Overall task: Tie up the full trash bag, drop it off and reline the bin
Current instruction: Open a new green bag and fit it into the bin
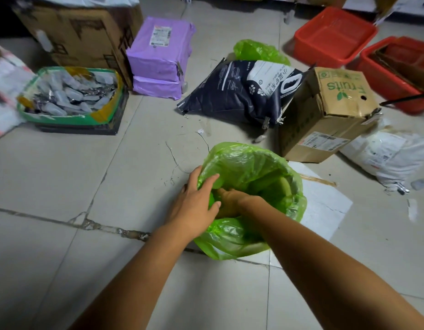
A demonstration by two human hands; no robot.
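Green plastic liner (251, 167) was already draped over the bin (288, 184) in the lower middle of the frame, its edge folded out over the rim and bunched up on the near side. Only a sliver of the bin's pale inner wall showed on the right side of the opening.

Left hand (196, 201) sat on the left edge of the opening, fingers spread and curled over the liner at the rim, so that grip was wide and pressing plastic rather than pinching it. Right hand (230, 202) was pushed down inside the liner, knuckles up; honestly couldn't tell whether that grip was holding anything, fingers were buried in the plastic.

Another green bag (261, 52), full and lumpy, sat on the tile floor (63, 177) in the upper middle, well apart from the bin, just behind a dark pet litter sack (232, 96). Right of that sack was a tipped cardboard box (330, 110) printed "Fruits". Two red tubs (334, 34) in the upper right, purple parcels (161, 55) upper middle left, and a green-edged tray of grey packets (70, 94) at the left. A white parcel (391, 153) lay at the right edge.
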